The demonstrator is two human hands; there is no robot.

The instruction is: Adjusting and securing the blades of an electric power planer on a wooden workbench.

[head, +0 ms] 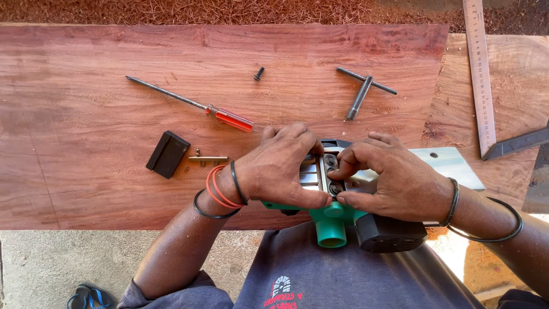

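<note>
Outdoor woodworking spot, carpentry workshop type. Evidence: wide reddish hardwood plank [114, 154] serving as bench, rough-sawn, grain visible. Sawdust/wood shavings [200, 10] covering ground beyond plank. Steel ruler [479, 74] + square blade [517, 143] on 2nd board at right. Hand tools loose on plank: red-handled screwdriver [191, 105], T-handle wrench [361, 90], black bolt [259, 73]. Green electric planer [337, 220] lying upside down, w/ blade drum exposed. Bare concrete floor [46, 263] below.

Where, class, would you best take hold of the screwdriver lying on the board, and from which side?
Take the screwdriver by its red handle, coming down from above. It lies flat on the board, so only the top and sides are free. The handle is the thick end, nearest the left hand; the thin shaft points away to the left.
</note>
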